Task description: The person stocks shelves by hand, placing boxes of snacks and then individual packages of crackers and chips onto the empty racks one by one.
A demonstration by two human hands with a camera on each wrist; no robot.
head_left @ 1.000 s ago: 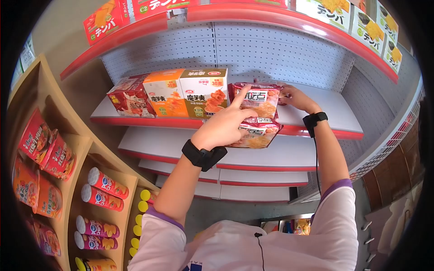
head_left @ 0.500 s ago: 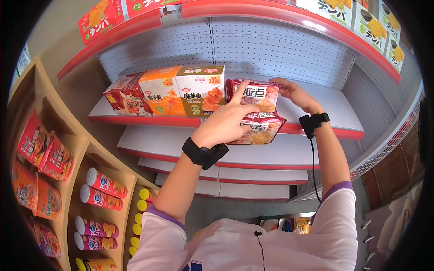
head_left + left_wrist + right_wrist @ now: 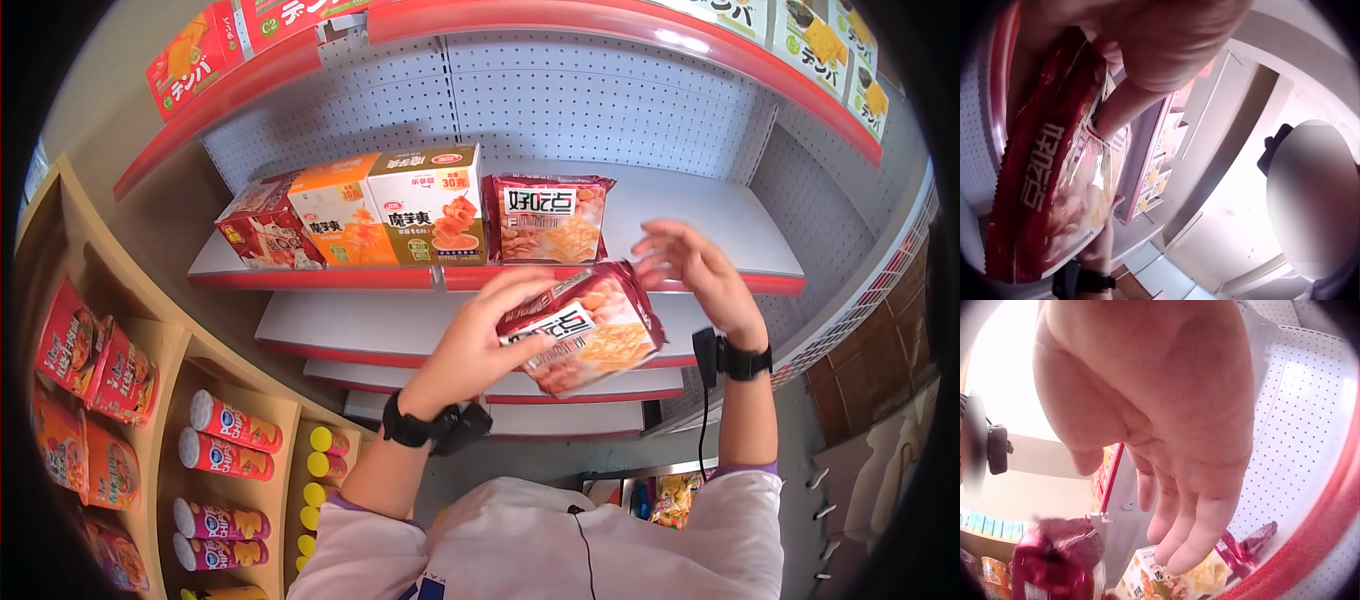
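My left hand (image 3: 480, 345) grips a dark red snack packet (image 3: 590, 340) by its left side, tilted, in front of the shelf's red edge; the left wrist view shows the thumb over the face of the packet (image 3: 1079, 187). Just right of that packet, my right hand (image 3: 700, 280) is raised with relaxed fingers and holds nothing; its palm (image 3: 1154, 412) fills much of the right wrist view. A second dark red packet (image 3: 552, 220) stands upright on the shelf, beside the brown and white box (image 3: 430, 210).
Left of the brown box stand an orange box (image 3: 345, 215) and a dark red box (image 3: 270, 225). An upper shelf (image 3: 600, 25) overhangs, holding red and white boxes. Wooden shelving (image 3: 175, 345) with chip cans and noodle cups is at left, a wire rack (image 3: 850, 310) at right.
The front packet has come away from the standing one, down toward the body, in my left hand. My right hand has left the packets and moved right and down.
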